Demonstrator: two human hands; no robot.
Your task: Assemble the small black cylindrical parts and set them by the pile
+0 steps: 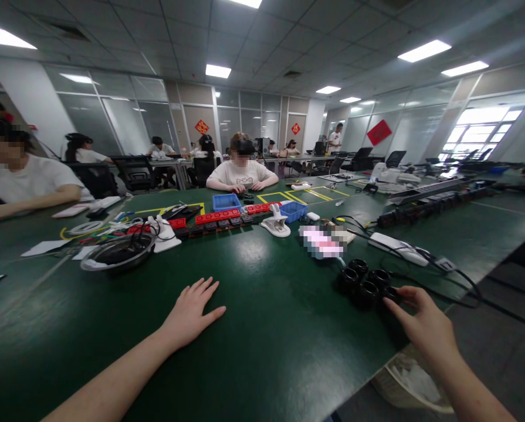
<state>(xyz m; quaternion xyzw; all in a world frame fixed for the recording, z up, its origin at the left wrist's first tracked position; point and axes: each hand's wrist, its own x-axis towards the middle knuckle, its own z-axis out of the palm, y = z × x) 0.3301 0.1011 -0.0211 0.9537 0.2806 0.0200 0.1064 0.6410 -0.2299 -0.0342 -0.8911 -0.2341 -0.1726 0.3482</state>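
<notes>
My left hand (193, 313) lies palm down on the green table (253, 340), its fingers spread, holding nothing. Over at the table's right edge, my right hand (420, 319) has thumb and fingers closed on the rim of a glossy black cup-like piece (392, 295). That piece is the nearest of a tight cluster of several black round, hollow cups (368, 293) standing on the table. The far side of the gripped cup and part of its wall are hidden by my fingers.
A metal bowl (118, 252) with dark contents, a white clip stand (276, 221), blue trays (226, 202) and red-and-black socket strips (218, 217) lie ahead. A white power strip (398, 249) and black cables run on the right. Co-workers sit beyond. A bin (414, 378) stands below the edge.
</notes>
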